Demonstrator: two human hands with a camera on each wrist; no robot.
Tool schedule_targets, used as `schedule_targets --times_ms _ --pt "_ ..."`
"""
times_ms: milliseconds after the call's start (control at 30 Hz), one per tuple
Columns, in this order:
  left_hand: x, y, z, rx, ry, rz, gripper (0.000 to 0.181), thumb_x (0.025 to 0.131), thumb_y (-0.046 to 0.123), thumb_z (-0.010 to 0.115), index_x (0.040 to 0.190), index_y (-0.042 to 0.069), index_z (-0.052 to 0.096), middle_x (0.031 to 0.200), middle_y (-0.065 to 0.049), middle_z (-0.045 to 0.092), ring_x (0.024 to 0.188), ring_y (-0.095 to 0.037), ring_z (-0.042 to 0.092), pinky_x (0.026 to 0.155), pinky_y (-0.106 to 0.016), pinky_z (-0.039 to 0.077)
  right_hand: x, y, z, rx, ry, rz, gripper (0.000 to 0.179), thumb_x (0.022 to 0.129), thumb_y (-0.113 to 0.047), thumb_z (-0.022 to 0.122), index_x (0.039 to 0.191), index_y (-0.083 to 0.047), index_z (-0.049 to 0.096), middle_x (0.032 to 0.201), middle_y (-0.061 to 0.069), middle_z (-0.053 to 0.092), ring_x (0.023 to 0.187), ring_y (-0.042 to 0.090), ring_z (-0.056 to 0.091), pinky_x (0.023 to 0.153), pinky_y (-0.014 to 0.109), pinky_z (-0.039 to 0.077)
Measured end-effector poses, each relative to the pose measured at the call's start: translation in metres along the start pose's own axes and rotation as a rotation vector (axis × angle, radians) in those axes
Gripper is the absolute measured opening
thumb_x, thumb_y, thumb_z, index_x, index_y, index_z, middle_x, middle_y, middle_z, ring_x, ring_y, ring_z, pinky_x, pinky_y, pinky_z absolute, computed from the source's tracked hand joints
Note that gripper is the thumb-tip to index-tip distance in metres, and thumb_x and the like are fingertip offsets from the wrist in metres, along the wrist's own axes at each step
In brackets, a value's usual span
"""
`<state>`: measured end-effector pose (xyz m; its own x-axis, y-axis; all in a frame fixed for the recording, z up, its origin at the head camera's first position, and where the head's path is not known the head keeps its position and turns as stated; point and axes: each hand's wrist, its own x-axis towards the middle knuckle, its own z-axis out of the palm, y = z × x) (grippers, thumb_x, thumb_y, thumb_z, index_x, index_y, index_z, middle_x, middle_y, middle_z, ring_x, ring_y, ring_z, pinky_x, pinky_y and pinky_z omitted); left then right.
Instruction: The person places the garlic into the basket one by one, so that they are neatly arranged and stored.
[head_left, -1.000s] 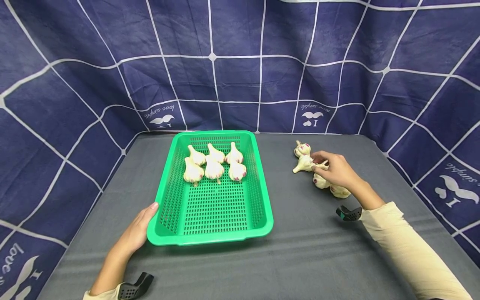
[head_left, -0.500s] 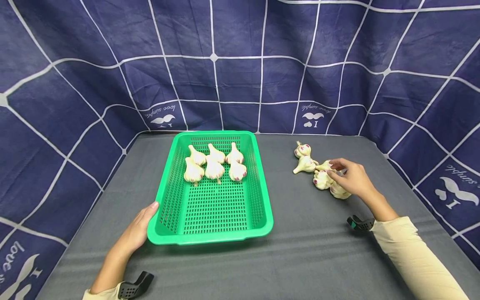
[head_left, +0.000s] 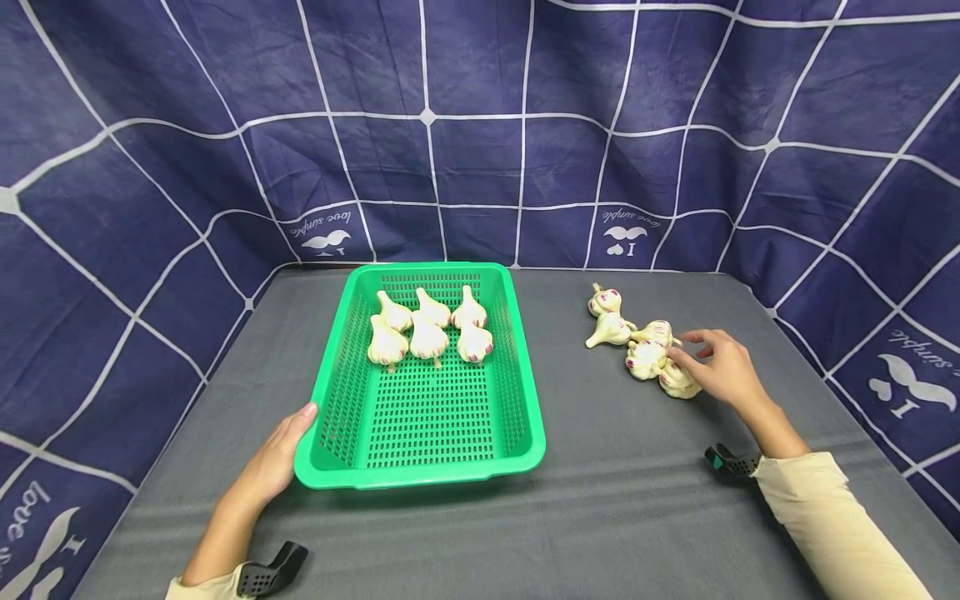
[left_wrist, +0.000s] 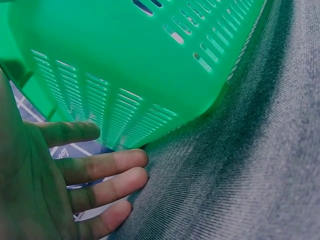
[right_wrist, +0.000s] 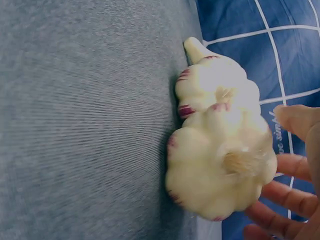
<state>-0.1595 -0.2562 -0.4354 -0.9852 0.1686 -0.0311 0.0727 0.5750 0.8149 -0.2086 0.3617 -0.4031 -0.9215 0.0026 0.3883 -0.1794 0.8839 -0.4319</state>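
My left hand (head_left: pixel 273 454) lies along the left side of a green plastic basket (head_left: pixel 420 477), its thumb at the rim. In the left wrist view the fingers (left_wrist: pixel 107 167) extend fairly straight beside the slotted wall. Several garlic bulbs (head_left: pixel 429 335) sit in two rows in the back half of the basket. To the right, my right hand (head_left: pixel 720 364) is by a loose cluster of garlic bulbs, nearest the front bulb (head_left: pixel 678 381). The right wrist view has that bulb (right_wrist: pixel 220 167) close up, with spread, loosely bent fingers (right_wrist: pixel 290 195) beyond it; contact is unclear.
The other loose bulbs (head_left: pixel 611 329) run back and left from the right hand on the grey cloth (head_left: pixel 585 500). A blue, white-lined curtain (head_left: pixel 480 158) stands behind and at both sides. Each wrist carries a black device (head_left: pixel 272 572).
My right hand has drawn back to the right and toward me, away from the middle bulbs, uncovering one beside the cluster. My left hand and the basket stay put.
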Motion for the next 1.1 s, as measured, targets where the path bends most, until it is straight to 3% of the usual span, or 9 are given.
schedule_targets --times_ms 267,567,1100 --pt "-0.002 0.002 0.001 0.003 0.014 0.002 0.067 0.108 0.033 0.020 0.140 -0.024 0.028 0.143 -0.046 0.029 0.135 -0.057 0.025 0.111 -0.064 0.018 -0.008 0.006 0.002 -0.020 -0.062 0.127 0.054 0.094 -0.044 0.064 0.115 0.005 0.066 0.105 0.028 0.066 0.095 0.045 0.063 0.072 0.052 0.048" --pt "-0.001 0.003 0.001 -0.003 0.015 0.007 0.067 0.108 0.034 0.020 0.140 -0.025 0.028 0.142 -0.046 0.030 0.134 -0.058 0.026 0.111 -0.065 0.019 -0.012 0.012 0.006 -0.016 -0.110 0.113 0.055 0.095 -0.044 0.063 0.122 0.005 0.063 0.102 0.026 0.066 0.092 0.040 0.062 0.067 0.040 0.044" --pt "0.000 0.000 0.000 -0.002 0.010 0.003 0.067 0.108 0.033 0.019 0.140 -0.024 0.030 0.141 -0.046 0.031 0.134 -0.056 0.027 0.110 -0.064 0.019 -0.015 0.010 -0.005 0.001 -0.022 0.125 0.054 0.090 -0.039 0.071 0.122 0.004 0.062 0.100 0.025 0.068 0.090 0.040 0.063 0.067 0.039 0.046"
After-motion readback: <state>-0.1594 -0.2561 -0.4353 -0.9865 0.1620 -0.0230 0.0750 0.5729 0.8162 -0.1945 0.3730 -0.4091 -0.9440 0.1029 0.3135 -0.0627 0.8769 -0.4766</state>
